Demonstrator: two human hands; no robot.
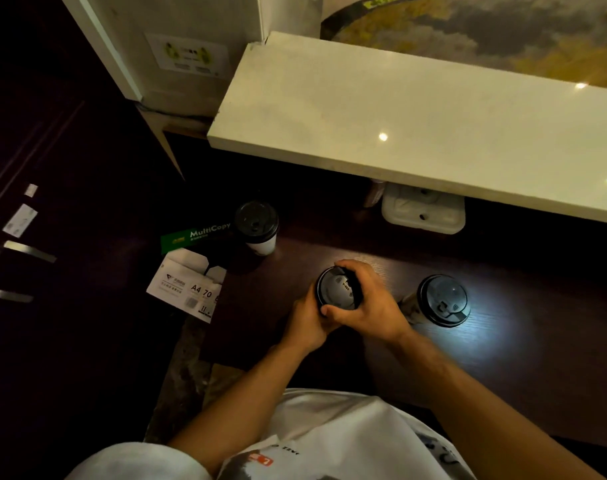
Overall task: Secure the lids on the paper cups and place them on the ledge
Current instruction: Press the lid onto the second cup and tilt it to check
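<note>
Fingers (350,268) of both hands are clamped round the black plastic lid (338,289) on the white paper cup I'm holding over the dark wooden bench (503,358). Uneven pressing could pop one edge or crush the cup.

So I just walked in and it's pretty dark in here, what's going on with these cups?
A person is fitting a black lid onto a paper cup on the dark table. The right hand curls over the lid while the left hand grips the cup from below. Two more lidded cups stand on the table, one at the back left, one to the right. The white ledge holds no cups yet.
</note>
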